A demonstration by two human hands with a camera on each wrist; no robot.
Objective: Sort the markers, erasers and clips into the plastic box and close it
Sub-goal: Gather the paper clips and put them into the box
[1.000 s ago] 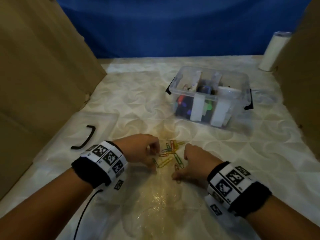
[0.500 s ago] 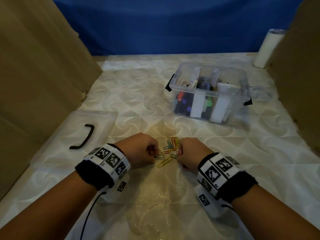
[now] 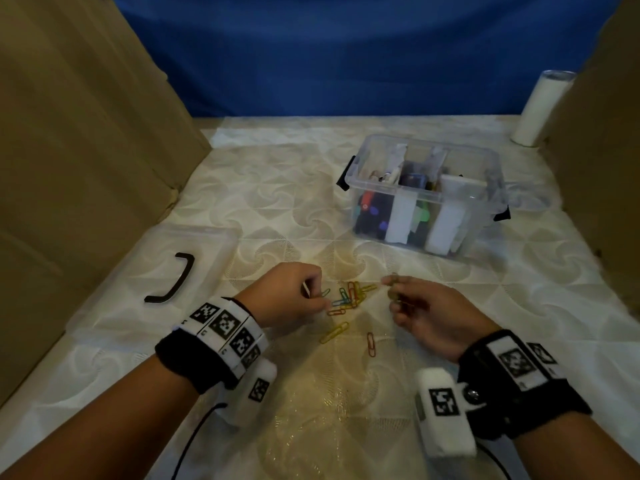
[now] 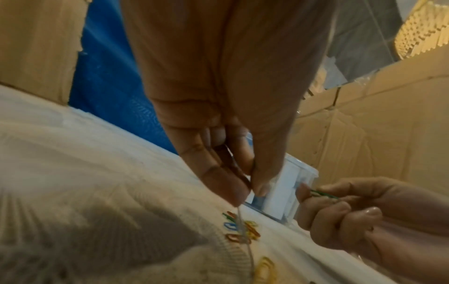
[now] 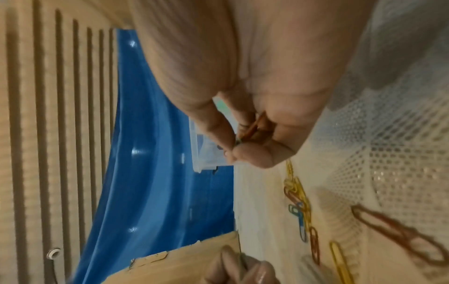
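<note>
Step in hand: gathering the loose paper clips [image 3: 349, 297] off the table [image 3: 277, 209] so they can go into the plastic box [image 3: 427, 195].
Left hand [image 3: 287, 299]: fingers curled together, thumb and forefinger pinching a pale clip, its free end dangling over the pile in the left wrist view.
Right hand [image 3: 426, 313]: fingers curled, clamping a few clips already collected; a green one is showing at the fingertips [image 4: 303, 192] and an orange one in the right wrist view.
Clips: lying in a small coloured heap near the table's front edge, between the two hands; a yellow clip [image 3: 334, 332] and a red clip [image 3: 371, 344] are lying apart, nearer the front edge.
Box: standing open toward the back right of the table, well apart from the clips, with markers showing in its divided sections. Which section is meant for clips cannot be told.
Lid [image 3: 166, 268]: lying flat by the left edge, black handle up.
Doing it well: probably sweeping the heap tighter with the fingertips before lifting, since thin wire clips lie flat on the textured cloth and are hard to nip one by one.
Watching for: clips hooking together and dragging others along, or slipping from a full hand on the way to the box.
Remaining: the two stray clips are needing a separate pick before the lid goes on.
</note>
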